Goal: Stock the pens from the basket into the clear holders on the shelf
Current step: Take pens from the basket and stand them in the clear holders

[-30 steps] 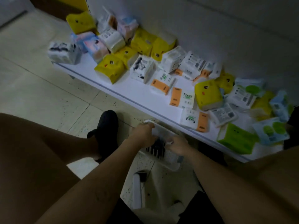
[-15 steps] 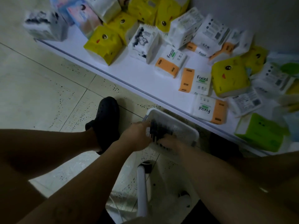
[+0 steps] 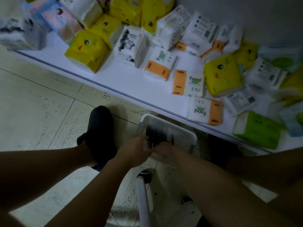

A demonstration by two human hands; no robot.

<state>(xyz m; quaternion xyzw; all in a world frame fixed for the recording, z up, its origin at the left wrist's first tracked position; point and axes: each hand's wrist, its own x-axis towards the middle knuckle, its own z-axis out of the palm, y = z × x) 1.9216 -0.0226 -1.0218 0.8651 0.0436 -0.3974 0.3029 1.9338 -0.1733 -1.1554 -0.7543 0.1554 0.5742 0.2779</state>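
Note:
A white plastic basket [image 3: 188, 134] sits on the floor against the low shelf's edge. A bundle of black pens [image 3: 155, 134] lies inside it. My left hand [image 3: 135, 149] reaches in from the left and its fingers curl round the near ends of the pens. My right hand [image 3: 165, 153] is blurred; it closes on the same bundle from the right, at the basket's near rim. No clear holders are in view.
The white low shelf [image 3: 131, 82] carries many tissue packs: yellow [image 3: 86, 51], orange-and-white "Facial" [image 3: 188, 83] and green [image 3: 257, 130]. My black shoe [image 3: 100, 126] is left of the basket. A white stool leg [image 3: 142, 199] stands on the tiled floor below my hands.
The view has tipped down and closer to the shelf. Both hands stay in the basket; they have drawn together around the pen bundle.

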